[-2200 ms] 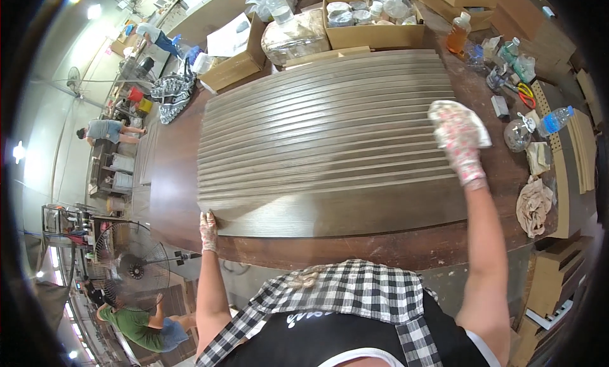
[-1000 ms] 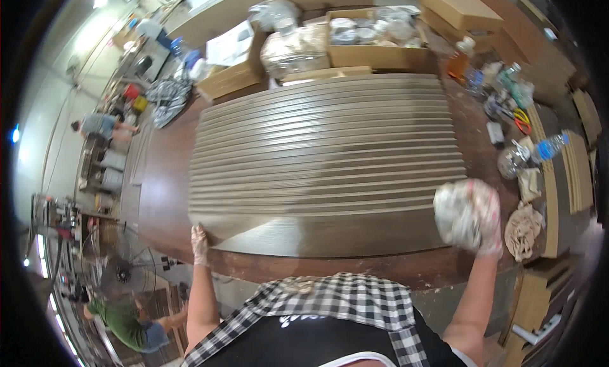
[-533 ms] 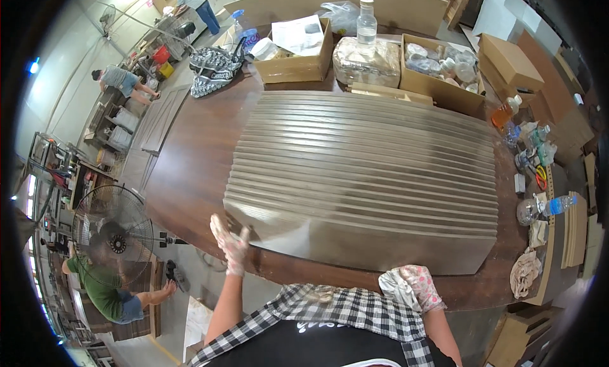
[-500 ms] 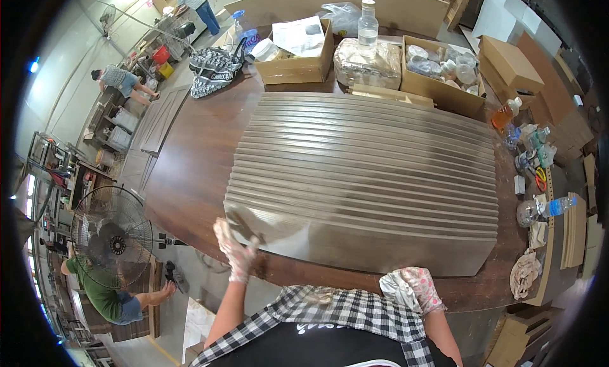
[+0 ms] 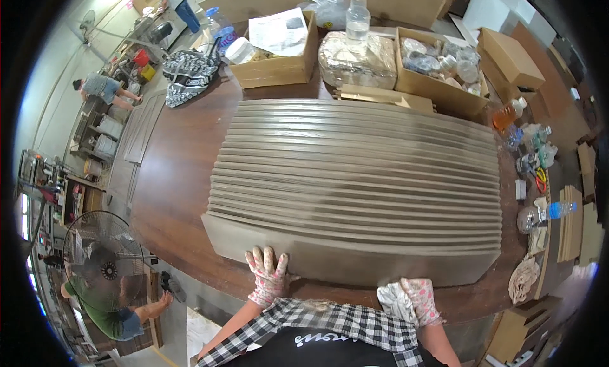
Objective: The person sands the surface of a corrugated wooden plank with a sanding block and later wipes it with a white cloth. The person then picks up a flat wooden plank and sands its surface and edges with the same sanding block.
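Observation:
Grey-brown panels [image 5: 355, 183] lie overlapped in a long fanned row on the brown table, their edges making parallel ridges. My left hand [image 5: 268, 275], in a patterned glove, rests on the front edge of the nearest panel [image 5: 342, 262]. Its fingers are spread and hold nothing. At the same panel's edge, further right, my right hand [image 5: 421, 300] wears a pink-dotted glove and is closed on a crumpled white cloth [image 5: 394, 300]. Part of the cloth is hidden by that hand.
Behind the panels stand a box with papers [image 5: 273, 72], a wrapped bundle with a glass bottle [image 5: 358, 24], and a box of jars [image 5: 441, 94]. Bottles, scissors [image 5: 540, 180] and a rag [image 5: 525, 280] line the right edge. A fan [image 5: 108, 268] and co-workers are at left.
My left hand has come rightward from the panel's left corner onto its front edge, fingers now spread flat. The right hand with the cloth stays nearly in place. The whole view has shifted slightly.

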A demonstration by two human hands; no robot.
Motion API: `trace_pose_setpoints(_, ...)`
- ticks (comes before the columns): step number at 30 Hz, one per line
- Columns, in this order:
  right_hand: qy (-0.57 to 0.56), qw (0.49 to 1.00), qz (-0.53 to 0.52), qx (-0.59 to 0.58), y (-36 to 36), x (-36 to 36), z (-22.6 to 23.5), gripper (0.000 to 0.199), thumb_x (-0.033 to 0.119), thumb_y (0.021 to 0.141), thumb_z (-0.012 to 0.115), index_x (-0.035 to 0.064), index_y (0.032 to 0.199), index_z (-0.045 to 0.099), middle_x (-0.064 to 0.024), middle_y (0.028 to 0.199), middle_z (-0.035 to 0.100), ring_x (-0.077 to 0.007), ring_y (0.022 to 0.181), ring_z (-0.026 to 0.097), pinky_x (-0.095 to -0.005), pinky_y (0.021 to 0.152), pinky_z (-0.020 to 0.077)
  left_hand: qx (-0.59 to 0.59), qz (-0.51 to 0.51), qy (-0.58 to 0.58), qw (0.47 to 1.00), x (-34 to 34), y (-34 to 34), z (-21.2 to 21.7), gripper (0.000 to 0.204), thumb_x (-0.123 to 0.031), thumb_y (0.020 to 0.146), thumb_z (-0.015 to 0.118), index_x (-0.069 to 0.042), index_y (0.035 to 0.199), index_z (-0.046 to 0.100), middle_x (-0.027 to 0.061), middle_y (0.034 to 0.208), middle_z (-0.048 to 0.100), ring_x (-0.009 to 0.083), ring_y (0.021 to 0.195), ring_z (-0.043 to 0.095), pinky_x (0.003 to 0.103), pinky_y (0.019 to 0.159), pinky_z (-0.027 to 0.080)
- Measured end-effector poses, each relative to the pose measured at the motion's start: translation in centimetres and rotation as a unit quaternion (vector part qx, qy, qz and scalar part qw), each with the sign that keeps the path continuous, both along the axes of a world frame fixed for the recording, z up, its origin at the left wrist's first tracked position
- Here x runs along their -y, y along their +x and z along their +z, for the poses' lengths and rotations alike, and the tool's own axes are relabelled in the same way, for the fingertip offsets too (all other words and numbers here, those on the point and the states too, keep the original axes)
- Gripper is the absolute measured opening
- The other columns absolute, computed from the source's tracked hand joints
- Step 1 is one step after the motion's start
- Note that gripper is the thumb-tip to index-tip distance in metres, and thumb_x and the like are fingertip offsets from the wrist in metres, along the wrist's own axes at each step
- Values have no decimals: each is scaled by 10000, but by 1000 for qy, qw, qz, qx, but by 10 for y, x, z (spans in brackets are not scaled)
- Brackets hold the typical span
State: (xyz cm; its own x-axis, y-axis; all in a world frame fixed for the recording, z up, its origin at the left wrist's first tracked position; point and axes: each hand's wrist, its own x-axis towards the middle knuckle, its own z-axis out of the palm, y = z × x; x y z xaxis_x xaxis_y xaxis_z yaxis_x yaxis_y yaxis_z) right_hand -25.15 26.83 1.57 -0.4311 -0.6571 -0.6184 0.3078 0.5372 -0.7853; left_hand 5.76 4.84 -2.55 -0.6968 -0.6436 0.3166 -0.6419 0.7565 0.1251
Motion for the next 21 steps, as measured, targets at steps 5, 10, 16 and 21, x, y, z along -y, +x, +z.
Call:
trace_pose_setpoints(5,-30,994,26,-104,-15,5,-17,359,230,909,633,38,608,598,75,574,510,-36,548,446,-240,480,366,8,-27,-90,996,29,-17,12,738,-557,703,654,-74,1218,440,305,1278,360,553,1158,341,708,947,236)
trace_pose_setpoints(10,-51,985,85,-143,-5,19,8,274,206,902,629,-17,746,665,-5,676,642,-66,622,545,-272,558,445,10,-32,-13,999,21,-8,8,850,-376,696,718,-79,1385,318,314,1405,261,580,1275,216,718,1008,153)
trace_pose_setpoints(16,-42,990,-59,120,23,26,6,259,220,930,602,2,817,683,-14,759,666,-85,667,600,-252,593,484,13,-20,14,1000,-4,17,-2,737,-386,677,728,-140,1320,465,246,1374,354,500,1246,319,667,1006,236)
trace_pose_setpoints(21,-39,988,-40,143,30,25,-2,245,204,937,593,-22,900,680,-42,862,682,-115,777,633,-262,690,519,-104,-104,22,989,21,-24,42,572,-240,775,633,-66,1305,502,208,1381,405,431,1254,394,554,1030,303)
